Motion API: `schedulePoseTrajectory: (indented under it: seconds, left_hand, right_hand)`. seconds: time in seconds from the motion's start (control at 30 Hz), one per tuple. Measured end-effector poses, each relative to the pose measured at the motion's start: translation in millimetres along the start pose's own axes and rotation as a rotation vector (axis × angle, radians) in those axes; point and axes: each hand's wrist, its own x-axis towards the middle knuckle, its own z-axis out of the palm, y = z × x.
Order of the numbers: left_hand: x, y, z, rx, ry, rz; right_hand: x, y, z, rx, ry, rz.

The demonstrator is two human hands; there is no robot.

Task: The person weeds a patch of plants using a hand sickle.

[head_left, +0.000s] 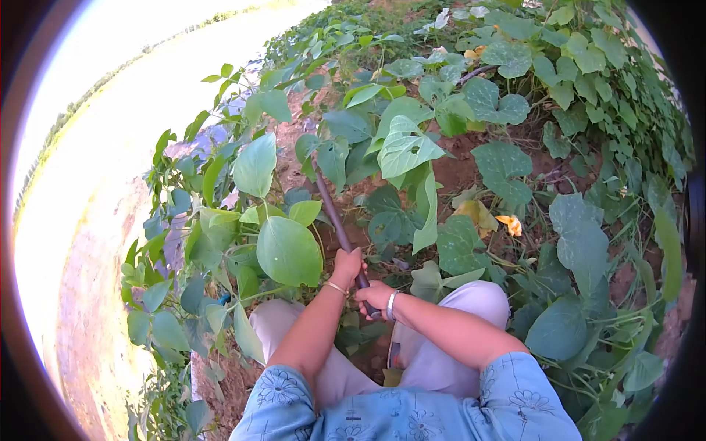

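Note:
Both my hands are wrapped round a long-handled tool (333, 213), a dark brown pole that slants up and slightly left from my knees. My left hand (348, 267) grips it higher up. Just below, close to the pole's near end, my right hand (376, 297) is closed on it. The tool's far end disappears behind leaves, so I cannot tell its kind. Broad green leaves (290, 251) hang beside the pole on the left, and a pale leaf with holes (409, 148) stands to its right.
Squash-like vines (507, 170) spread over the right side, with an orange flower (511, 225) among them. Reddish-brown soil (293, 132) shows between the plants. My bent knees (478, 301) flank the pole's near end. Bright pale ground (103, 220) lies to the left.

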Motion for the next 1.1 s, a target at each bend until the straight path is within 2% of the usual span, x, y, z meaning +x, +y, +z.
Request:
schedulePoseTrajectory:
  seconds: [0.03, 0.07, 0.1, 0.2, 0.27, 0.37, 0.43, 0.57, 0.6, 0.63, 0.67, 0.7, 0.83, 0.9, 0.97, 1.03, 1.1]
  left_hand:
    - [-0.1, -7.3, -3.4, 0.039, -0.084, -0.216]
    - [-6.6, -20.9, -1.7, 0.0, -0.07, -0.251]
    - [-21.4, -27.9, 3.0, -0.036, -0.056, -0.29]
    - [-44.2, -35.4, 5.5, -0.079, -0.057, -0.267]
    - [-51.2, -42.7, 2.9, -0.103, -0.058, -0.302]
    - [-61.7, -38.2, 4.6, -0.124, -0.062, -0.343]
    - [-73.6, -28.5, 5.9, -0.116, -0.063, -0.352]
    - [-86.7, 5.6, 9.2, -0.148, -0.076, -0.224]
    - [-87.3, 15.2, 9.4, -0.126, -0.083, -0.159]
    - [-87.7, 26.7, 10.8, -0.13, -0.08, -0.168]
    - [-85.8, 40.8, 12.8, -0.133, -0.027, -0.036]
    - [-78.9, 52.5, 13.8, -0.134, 0.025, 0.098]
    - [-45.4, 76.8, 7.1, -0.197, -0.041, 0.236]
    - [-30.1, 70.6, 5.3, -0.234, -0.068, 0.208]
    - [-12.6, 40.1, 1.7, -0.233, -0.059, 0.175]
    - [-5.6, 8.2, -3.9, -0.141, -0.122, -0.192]
    - [-16.4, -14.6, 4.1, -0.094, -0.069, -0.346]
  right_hand:
    - [2.4, 4.9, 1.1, 0.044, 0.005, 0.118]
    - [-0.6, 14.7, 3.6, 0.142, -0.041, 0.177]
    - [-5.6, 28.3, 5.7, -0.052, 0.061, 0.161]
    - [-27.0, 39.3, 12.0, -0.077, 0.121, 0.158]
    - [-40.6, 35.4, 14.8, 0.122, 0.035, 0.202]
    - [-56.6, 33.4, 15.8, 0.008, 0.036, 0.154]
    - [-63.4, 29.2, 12.2, 0.094, -0.024, 0.144]
    - [-83.6, 10.3, 10.2, 0.285, -0.14, 0.052]
    - [-85.3, 4.6, 9.8, 0.286, -0.137, 0.061]
    - [-85.0, -3.2, 10.2, 0.23, -0.142, -0.045]
    - [-81.3, -12.1, 10.1, 0.172, -0.148, -0.154]
    - [-73.2, -21.4, 10.2, 0.172, -0.149, -0.151]
    - [-35.5, -42.9, 10.4, 0.124, -0.11, -0.235]
    - [-21.5, -43.7, 8.3, 0.123, -0.117, -0.22]
    - [-12.8, -32.2, 7.4, 0.218, -0.118, -0.087]
    - [-2.0, -7.0, 5.4, 0.264, -0.109, -0.021]
    - [-8.3, 8.6, 5.4, 0.122, 0.01, 0.163]
